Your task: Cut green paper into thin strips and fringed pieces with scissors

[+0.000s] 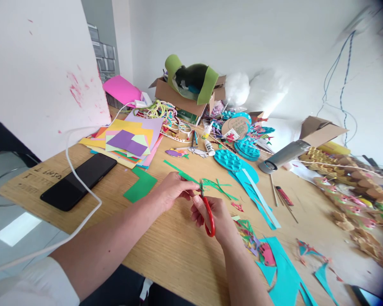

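Note:
My right hand (212,214) grips a pair of scissors (210,216) with red handles, blades pointing away from me. Beside the blades, the fingers of my left hand (175,190) pinch a narrow green paper strip (180,171), which runs out beyond the hand to the far left. Thin green paper scraps (220,186) lie on the table just past the scissor tips. A larger piece of green paper (140,184) rests left of my left hand. Fingers hide where the strip meets the blades.
A black phone (79,180) and white cable (70,163) lie left, near stacked coloured paper (127,142). Blue paper pieces (282,265), sticks (273,190) and a metal tube (284,156) are right. Behind stand glue bottles (210,148) and a cardboard box (175,95).

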`<state>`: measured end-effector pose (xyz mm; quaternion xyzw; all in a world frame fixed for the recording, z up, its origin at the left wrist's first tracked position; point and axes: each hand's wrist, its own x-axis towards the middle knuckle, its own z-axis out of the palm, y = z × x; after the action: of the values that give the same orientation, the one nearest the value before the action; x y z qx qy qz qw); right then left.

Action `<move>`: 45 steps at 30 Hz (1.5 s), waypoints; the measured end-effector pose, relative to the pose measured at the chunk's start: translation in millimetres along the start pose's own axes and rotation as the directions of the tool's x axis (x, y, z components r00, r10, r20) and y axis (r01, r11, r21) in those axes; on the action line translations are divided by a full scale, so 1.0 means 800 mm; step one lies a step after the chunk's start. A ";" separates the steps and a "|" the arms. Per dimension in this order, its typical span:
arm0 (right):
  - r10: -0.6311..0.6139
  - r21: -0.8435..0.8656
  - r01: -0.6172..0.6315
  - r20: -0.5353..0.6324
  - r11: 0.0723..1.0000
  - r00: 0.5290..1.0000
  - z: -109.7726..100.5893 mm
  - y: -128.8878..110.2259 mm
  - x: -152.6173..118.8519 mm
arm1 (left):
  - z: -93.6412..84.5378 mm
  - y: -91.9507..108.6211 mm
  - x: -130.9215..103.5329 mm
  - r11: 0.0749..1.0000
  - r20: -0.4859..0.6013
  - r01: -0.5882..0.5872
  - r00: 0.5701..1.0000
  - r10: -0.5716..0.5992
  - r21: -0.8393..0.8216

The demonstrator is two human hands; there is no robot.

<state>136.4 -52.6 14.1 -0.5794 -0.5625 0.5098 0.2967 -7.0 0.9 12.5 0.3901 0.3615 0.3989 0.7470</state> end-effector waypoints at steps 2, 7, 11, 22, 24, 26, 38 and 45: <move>0.008 -0.005 -0.008 -0.004 1.000 1.000 0.000 0.000 0.000 | -0.001 0.000 0.001 1.000 -0.005 0.006 1.000 -0.006 0.001; 0.014 -0.011 -0.014 -0.008 1.000 1.000 0.001 -0.001 -0.001 | -0.002 -0.002 0.002 1.000 0.016 0.000 1.000 0.000 0.017; 0.021 -0.017 -0.021 -0.014 1.000 1.000 0.001 -0.001 -0.001 | -0.001 -0.001 -0.001 0.997 0.056 -0.004 0.998 -0.001 0.082; -0.023 -0.060 0.025 0.032 0.998 0.999 -0.001 0.002 -0.001 | -0.004 0.002 0.001 0.993 0.050 0.001 0.999 -0.007 0.121; -0.008 -0.065 0.010 0.029 0.998 1.000 -0.002 0.000 -0.002 | -0.004 0.003 0.000 0.994 0.053 0.002 0.999 -0.008 0.106; 0.006 -0.078 -0.004 0.025 0.997 1.000 -0.002 -0.002 -0.003 | -0.004 0.003 0.000 0.995 0.059 0.006 0.998 -0.012 0.100; 0.025 -0.084 -0.023 0.029 0.996 0.999 -0.003 -0.005 -0.005 | -0.006 0.000 0.005 0.996 0.012 0.017 1.000 -0.018 0.093; 0.024 -0.080 -0.022 0.027 0.997 0.999 -0.003 -0.003 -0.004 | -0.004 0.003 0.003 0.993 -0.004 0.010 1.000 -0.009 0.117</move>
<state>138.5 -54.5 18.1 -0.5902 -0.5797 0.4983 0.2595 -9.4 4.9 12.3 0.4308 0.3874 0.3741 0.7241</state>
